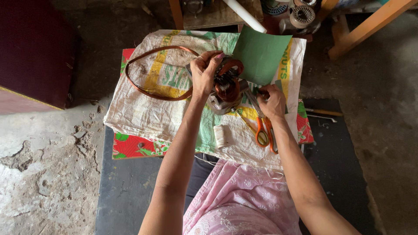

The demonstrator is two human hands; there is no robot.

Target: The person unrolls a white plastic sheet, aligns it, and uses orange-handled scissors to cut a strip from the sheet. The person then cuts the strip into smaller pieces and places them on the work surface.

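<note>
Now I pinch copper coil windings (227,82) with my left hand (203,75); right hand (272,102) closed, tucking green insulation paper (261,54) next.

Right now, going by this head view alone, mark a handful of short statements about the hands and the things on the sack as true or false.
1. The left hand rests on the copper-wound motor part. True.
2. The scissors have blue handles. False: they are orange.
3. A green sheet stands behind the motor part. True.
4. The spool of white thread is in the right hand. False: it lies on the woven sack, apart from both hands.
5. A loop of brown wire lies left of the left hand. True.
</note>
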